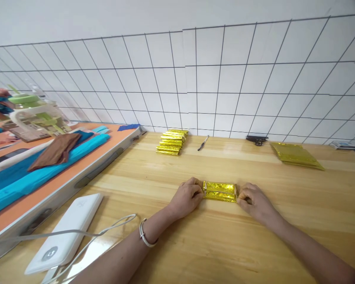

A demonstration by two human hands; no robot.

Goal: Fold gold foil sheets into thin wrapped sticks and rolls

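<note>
A small sheet of shiny gold foil (221, 192), folded into flat lengthwise strips, lies on the wooden table between my hands. My left hand (187, 197) grips its left end with curled fingers. At the opposite end, my right hand (252, 200) pinches the foil's right edge. Farther back, near the wall, several folded gold foil strips (172, 142) lie in a row. Flat gold foil sheets (296, 155) rest in a stack at the back right.
A pen (203, 143) and a black clip (256, 140) lie near the tiled wall. At left are a white power bank (65, 232) with a cable (112, 225), an orange board (106, 152) bearing blue rolled paper (59, 169) and brown paper (55, 150), and a green-lidded bottle (25, 101).
</note>
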